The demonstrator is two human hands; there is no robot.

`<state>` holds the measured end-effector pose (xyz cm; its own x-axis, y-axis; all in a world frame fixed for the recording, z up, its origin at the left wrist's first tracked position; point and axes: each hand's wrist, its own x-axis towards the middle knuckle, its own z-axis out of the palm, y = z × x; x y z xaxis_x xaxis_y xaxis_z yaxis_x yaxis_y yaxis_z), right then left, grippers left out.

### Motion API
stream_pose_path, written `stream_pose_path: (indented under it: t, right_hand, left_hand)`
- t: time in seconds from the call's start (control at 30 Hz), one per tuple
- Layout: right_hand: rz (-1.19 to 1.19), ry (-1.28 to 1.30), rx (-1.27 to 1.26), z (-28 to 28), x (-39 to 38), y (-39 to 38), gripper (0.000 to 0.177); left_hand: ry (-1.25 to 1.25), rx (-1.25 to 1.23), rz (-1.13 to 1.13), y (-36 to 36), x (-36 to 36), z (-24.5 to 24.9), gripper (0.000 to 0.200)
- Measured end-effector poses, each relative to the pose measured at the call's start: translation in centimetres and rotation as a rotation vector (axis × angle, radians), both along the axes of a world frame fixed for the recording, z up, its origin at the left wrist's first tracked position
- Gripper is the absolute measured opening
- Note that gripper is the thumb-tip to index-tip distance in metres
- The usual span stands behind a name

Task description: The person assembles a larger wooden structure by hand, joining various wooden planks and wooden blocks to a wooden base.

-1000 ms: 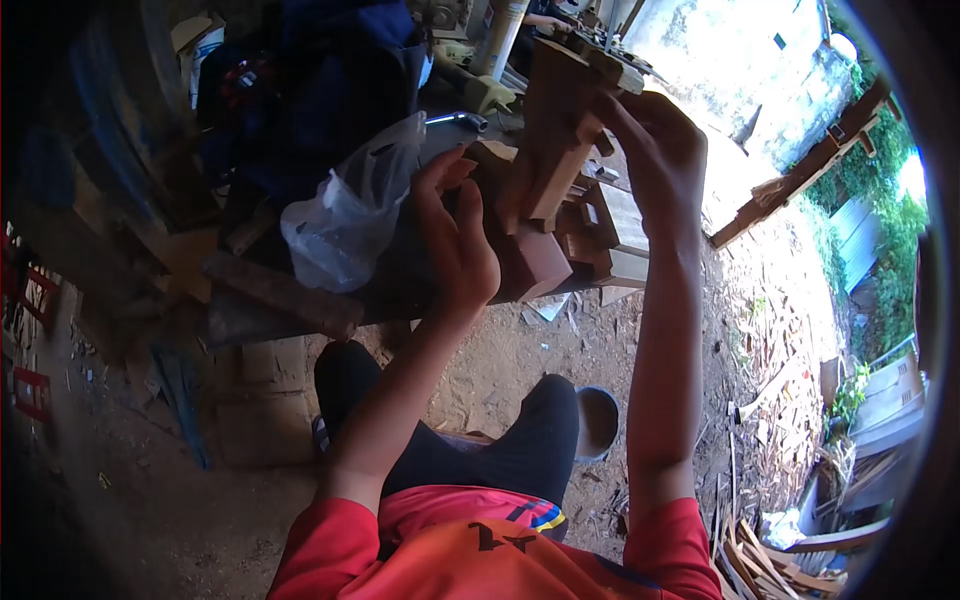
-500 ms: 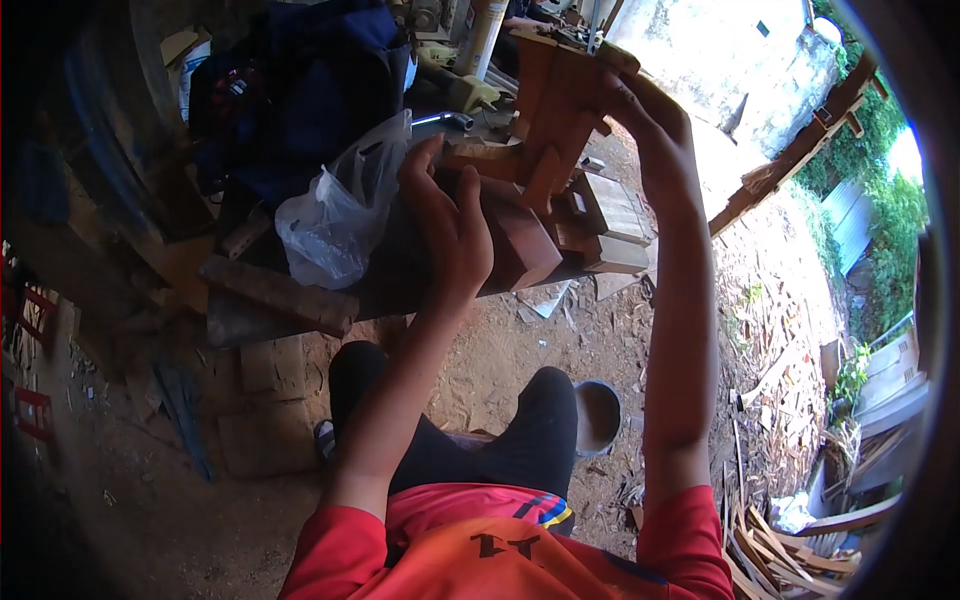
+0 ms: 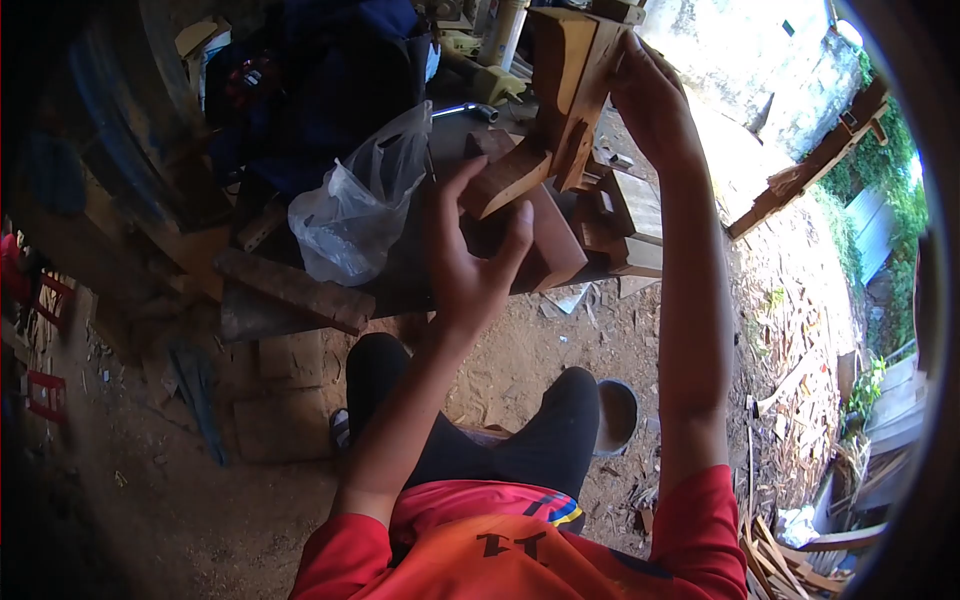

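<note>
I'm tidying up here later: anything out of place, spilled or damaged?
The crumpled plastic bag looks out of place among woodwork on the bench. Wood scraps litter the ground at right. The raised wooden piece shows no clear damage.

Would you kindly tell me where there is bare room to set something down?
A narrow dark strip of bench shows between the bag and left hand; bare ground lies between bench and knees. The bench's right end is crowded with blocks.

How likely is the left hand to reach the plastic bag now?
Probably yes: the left hand, open around the wooden piece's end, is close to the plastic bag, with nothing visible between them.
</note>
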<state>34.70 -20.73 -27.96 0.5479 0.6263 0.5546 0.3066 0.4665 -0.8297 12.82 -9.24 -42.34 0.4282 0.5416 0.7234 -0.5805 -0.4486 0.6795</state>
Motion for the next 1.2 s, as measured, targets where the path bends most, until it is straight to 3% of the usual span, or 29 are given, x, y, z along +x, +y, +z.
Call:
stream_pose_path:
  t: [0.07,0.27,0.37,0.43,0.6,0.77,0.87,1.1,1.2]
  right_hand:
    - [0.162,0.058,0.051,-0.4,2.0,0.8,0.040]
    - [0.239,0.161,0.058,-0.4,1.8,2.7,0.041]
    - [0.263,0.164,0.038,-0.7,1.8,2.9,0.042]
    - [0.229,0.042,0.006,-2.6,4.5,2.0,0.043]
    - [0.154,-0.097,-0.056,-2.2,2.3,1.4,0.042]
    - [0.018,0.053,-0.121,0.5,-1.4,2.3,0.041]
    - [0.069,0.164,-0.101,0.5,-1.1,2.1,0.041]
    - [0.112,0.080,-0.086,0.1,-1.4,1.8,0.043]
    - [0.116,0.082,-0.064,-1.0,-0.6,1.5,0.044]
  left_hand:
    - [-0.017,0.030,0.008,0.2,-0.1,-0.2,0.056]
    - [-0.128,0.062,0.133,0.1,-0.1,-0.5,0.054]
    - [-0.224,0.215,0.261,0.1,0.3,-0.7,0.055]
    - [-0.199,0.305,0.340,-0.1,-0.1,-0.8,0.061]
    - [-0.190,0.443,0.456,-0.7,0.3,-0.8,0.065]
    - [-0.180,0.455,0.391,-1.8,0.9,-1.4,0.068]
    - [-0.148,0.472,0.356,-2.1,0.8,-1.8,0.071]
    - [-0.087,0.487,0.267,-1.7,0.5,-1.2,0.080]
    - [-0.107,0.300,-0.003,-2.0,0.2,-1.0,0.084]
